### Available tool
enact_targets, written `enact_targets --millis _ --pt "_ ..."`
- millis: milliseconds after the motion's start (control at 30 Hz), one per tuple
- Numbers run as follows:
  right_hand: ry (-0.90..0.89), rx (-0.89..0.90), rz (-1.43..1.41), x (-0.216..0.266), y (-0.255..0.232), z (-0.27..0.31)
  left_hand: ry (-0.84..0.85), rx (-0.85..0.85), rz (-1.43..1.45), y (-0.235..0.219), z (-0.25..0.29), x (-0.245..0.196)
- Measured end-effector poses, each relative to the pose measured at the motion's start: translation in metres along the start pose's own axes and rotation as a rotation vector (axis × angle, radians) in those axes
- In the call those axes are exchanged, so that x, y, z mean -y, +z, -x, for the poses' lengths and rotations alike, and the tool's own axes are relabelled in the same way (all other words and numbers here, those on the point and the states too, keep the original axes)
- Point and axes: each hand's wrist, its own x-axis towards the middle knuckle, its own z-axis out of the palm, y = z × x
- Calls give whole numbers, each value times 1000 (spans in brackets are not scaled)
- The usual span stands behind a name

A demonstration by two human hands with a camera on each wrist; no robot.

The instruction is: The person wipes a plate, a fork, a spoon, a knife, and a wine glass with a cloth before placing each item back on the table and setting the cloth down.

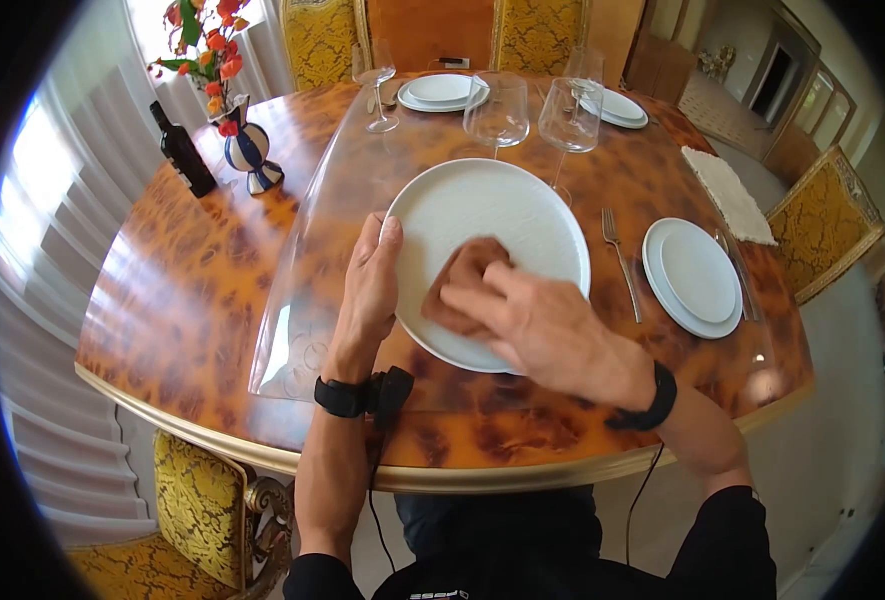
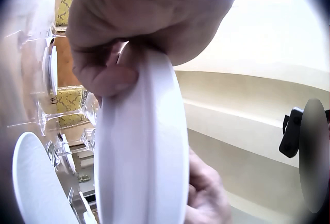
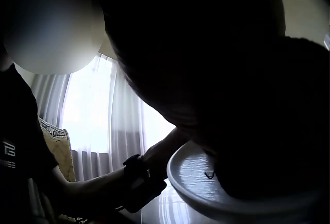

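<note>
The left hand (image 1: 370,285) grips the left rim of a large pale plate (image 1: 522,200), held raised over the table. In the left wrist view the fingers of the left hand (image 2: 139,18) curl round the edge of the plate (image 2: 139,146), seen side-on. A brown cloth (image 1: 452,290) lies against the plate's face, pinched by the right hand (image 1: 552,325), whose fingers are slightly blurred. The right wrist view is dark; the right hand (image 3: 247,105) covers much of the plate (image 3: 193,175), and the cloth cannot be made out there.
Stemmed glasses (image 1: 498,110) stand just beyond the plate. To the right are a fork (image 1: 619,265), stacked plates (image 1: 700,275) and a folded napkin (image 1: 729,195). A dark bottle (image 1: 180,150) and a flower vase (image 1: 249,155) stand at the left. The table's gold edge (image 1: 442,482) runs in front.
</note>
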Motion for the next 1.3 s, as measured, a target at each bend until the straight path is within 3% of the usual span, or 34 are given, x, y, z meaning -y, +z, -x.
enact_targets --millis 100,167,200,267,333,467,533,633,667,733,800,867,967,1000,1100,1167,1200,1300 --pt "-21 16 12 6 -5 19 42 49 12 -10 4 -5" --pt "221 58 104 -20 -19 9 80 -1 25 -4 11 -18" --pt "252 -77 207 -40 -21 0 91 4 25 3 12 -21" --pt "222 -166 -84 -62 -32 -31 108 56 -47 10 15 -19" --pt "53 -209 -138 -60 -24 -54 137 88 -151 14 18 -12" --pt "-60 -92 -280 -18 11 -43 69 26 133 10 15 -8" --pt "-47 10 -184 -2 0 -4 157 -38 27 -2 15 -18" --pt "212 61 -87 -31 -33 20 204 -39 -65 -1 15 -20" --pt "292 44 69 -51 -36 13 204 -13 -78 3 17 -20" --pt "204 -271 26 -77 -39 -13 185 33 -119 14 22 -20" --pt "200 -382 -157 -62 -27 -39 153 25 -176 16 23 -13" --pt "23 -353 -194 -32 2 -45 153 4 -48 15 18 -7" --pt "12 -41 -88 5 -7 -7 149 -172 122 -16 7 2" --pt "116 -64 -90 3 -19 3 142 -277 129 -35 3 2" --pt "392 -290 -100 -33 -47 31 144 -298 83 -93 9 -20" --pt "671 -304 -615 -38 -68 44 83 -310 -12 -127 18 -28" --pt "448 -406 -449 -50 -64 52 60 -328 -24 -134 21 -26" --pt "355 -489 -541 -62 -42 55 -51 -317 -234 -173 29 7"
